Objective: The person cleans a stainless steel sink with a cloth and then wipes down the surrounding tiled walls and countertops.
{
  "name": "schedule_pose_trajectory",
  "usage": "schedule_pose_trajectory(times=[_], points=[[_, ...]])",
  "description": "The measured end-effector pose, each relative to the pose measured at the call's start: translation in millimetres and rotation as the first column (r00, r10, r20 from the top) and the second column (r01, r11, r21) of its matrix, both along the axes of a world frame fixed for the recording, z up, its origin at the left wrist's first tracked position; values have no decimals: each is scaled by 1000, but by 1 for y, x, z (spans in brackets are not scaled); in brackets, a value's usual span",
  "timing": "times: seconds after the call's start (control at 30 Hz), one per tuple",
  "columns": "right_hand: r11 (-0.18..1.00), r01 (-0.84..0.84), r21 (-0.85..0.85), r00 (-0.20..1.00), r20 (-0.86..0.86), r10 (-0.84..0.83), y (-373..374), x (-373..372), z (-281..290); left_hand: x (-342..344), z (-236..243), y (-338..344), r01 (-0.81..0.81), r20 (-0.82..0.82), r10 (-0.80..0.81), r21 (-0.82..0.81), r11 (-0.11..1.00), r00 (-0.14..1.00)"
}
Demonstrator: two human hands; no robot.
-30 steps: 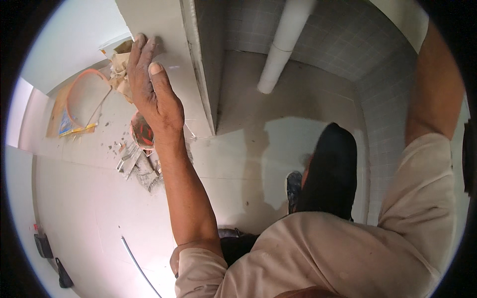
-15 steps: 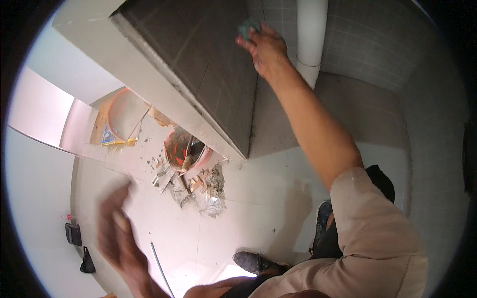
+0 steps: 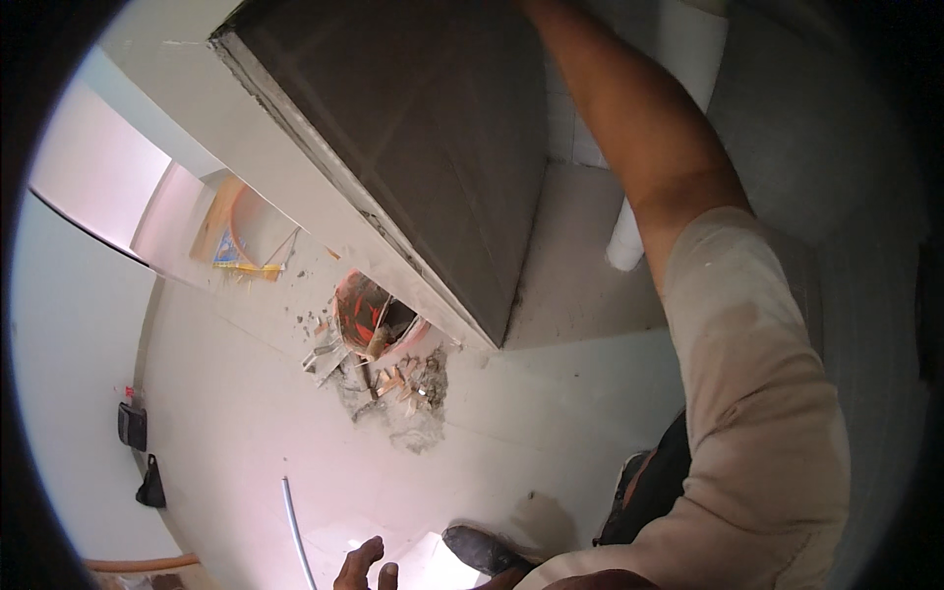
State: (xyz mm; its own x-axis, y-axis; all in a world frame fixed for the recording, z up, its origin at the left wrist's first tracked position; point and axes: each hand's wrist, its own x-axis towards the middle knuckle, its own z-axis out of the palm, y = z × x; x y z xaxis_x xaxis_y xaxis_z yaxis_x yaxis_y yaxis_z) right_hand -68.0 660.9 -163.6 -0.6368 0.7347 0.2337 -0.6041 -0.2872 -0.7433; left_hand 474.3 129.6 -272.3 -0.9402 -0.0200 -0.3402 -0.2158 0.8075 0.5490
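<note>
My right arm (image 3: 649, 128) reaches up along the dark tiled wall (image 3: 423, 147), and its hand lies beyond the top edge of the picture. What that hand holds now is hidden. At the bottom edge my left hand (image 3: 362, 568) shows only in part, low over the floor near my shoe (image 3: 484, 551). Its visible fingers are apart, with nothing seen between them. A white pipe (image 3: 688, 54) runs up beside the right arm.
Beside the wall's foot stands a reddish bucket (image 3: 366, 313) with a tool handle in it. Rubble and broken pieces (image 3: 408, 393) lie in front. A thin grey rod (image 3: 295, 531) is on the floor (image 3: 226, 393). Black bags (image 3: 132, 425) sit by the left wall.
My right hand, which had a greenish wad at the tiled wall, has gone up out of view. My left hand has dropped to the bottom edge. The view has shifted.
</note>
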Motion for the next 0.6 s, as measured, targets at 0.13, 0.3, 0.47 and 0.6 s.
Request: schedule_pose_trajectory(times=[0.13,0.3,0.47,0.6], points=[[988,69,140,998,-8,-69,-7,-2,4,-5,3,-7,29,60,-20,-157,987,998],[902,207,379,978,-110,-178,-50,36,-26,-6,4,-10,23,68,-13,-149,989,998],[794,284,538,956,-217,-195,-59,63,-28,-10,7,-1,40,63,-32,-124,991,997],[915,279,292,960,-83,-267,-26,22,8,-14,0,5,86,106,-78,-72,994,991]])
